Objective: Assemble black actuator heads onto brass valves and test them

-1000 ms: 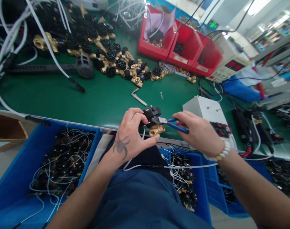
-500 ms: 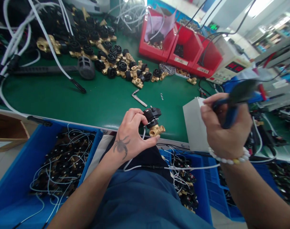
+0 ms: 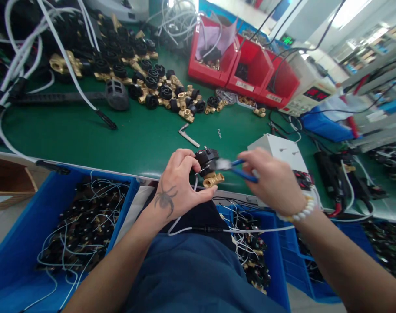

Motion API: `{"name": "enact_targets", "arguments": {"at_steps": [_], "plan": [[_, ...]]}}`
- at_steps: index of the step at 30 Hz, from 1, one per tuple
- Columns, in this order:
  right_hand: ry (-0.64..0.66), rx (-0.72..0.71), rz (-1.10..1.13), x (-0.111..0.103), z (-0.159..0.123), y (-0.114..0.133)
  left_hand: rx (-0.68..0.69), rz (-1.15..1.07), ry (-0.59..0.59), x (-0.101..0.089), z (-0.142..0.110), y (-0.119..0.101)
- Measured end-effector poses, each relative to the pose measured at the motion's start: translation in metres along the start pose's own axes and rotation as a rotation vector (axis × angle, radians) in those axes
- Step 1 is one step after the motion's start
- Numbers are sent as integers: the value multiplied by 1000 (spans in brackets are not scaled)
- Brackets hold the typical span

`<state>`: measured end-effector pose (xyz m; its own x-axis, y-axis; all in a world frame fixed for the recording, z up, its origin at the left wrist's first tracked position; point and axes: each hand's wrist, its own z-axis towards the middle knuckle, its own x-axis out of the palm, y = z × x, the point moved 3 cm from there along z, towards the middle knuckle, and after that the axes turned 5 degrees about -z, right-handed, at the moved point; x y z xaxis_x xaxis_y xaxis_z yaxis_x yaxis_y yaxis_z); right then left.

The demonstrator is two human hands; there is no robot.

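Between thumb and fingers, my left hand [image 3: 180,184] grips a brass valve with a black head [image 3: 213,179] at the table's front edge. A white cable runs down from it, across my lap. My right hand [image 3: 269,178] is closed round blue-handled pliers [image 3: 243,170]. The pliers' jaws, blurred by motion, are at the right side of the valve's black part; I cannot tell whether they grip it. Beyond the valve lie a small L-shaped metal piece [image 3: 189,136] and a metal clip [image 3: 219,133] on the green table.
Several brass valves [image 3: 182,101] crowd the back of the table [image 3: 136,139]. Red bins [image 3: 246,71] stand behind them, beside a power supply [image 3: 311,87]. A grey box [image 3: 278,150] is on the right. Blue crates [image 3: 120,226] of cabled parts sit below the edge.
The right hand swung away to the right with the pliers half a second ago, then came back to the valve. The left hand has kept its hold in the same place.
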<state>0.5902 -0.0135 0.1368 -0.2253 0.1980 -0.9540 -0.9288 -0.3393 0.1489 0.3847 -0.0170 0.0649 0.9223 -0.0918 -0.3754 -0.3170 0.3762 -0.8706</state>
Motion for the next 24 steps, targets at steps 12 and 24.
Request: {"name": "enact_targets", "arguments": {"at_steps": [12, 24], "plan": [[280, -99, -55, 6, -3, 0, 24, 25, 6, 2, 1, -1], [152, -130, -102, 4, -4, 2, 42, 49, 12, 3, 3, -1]]}}
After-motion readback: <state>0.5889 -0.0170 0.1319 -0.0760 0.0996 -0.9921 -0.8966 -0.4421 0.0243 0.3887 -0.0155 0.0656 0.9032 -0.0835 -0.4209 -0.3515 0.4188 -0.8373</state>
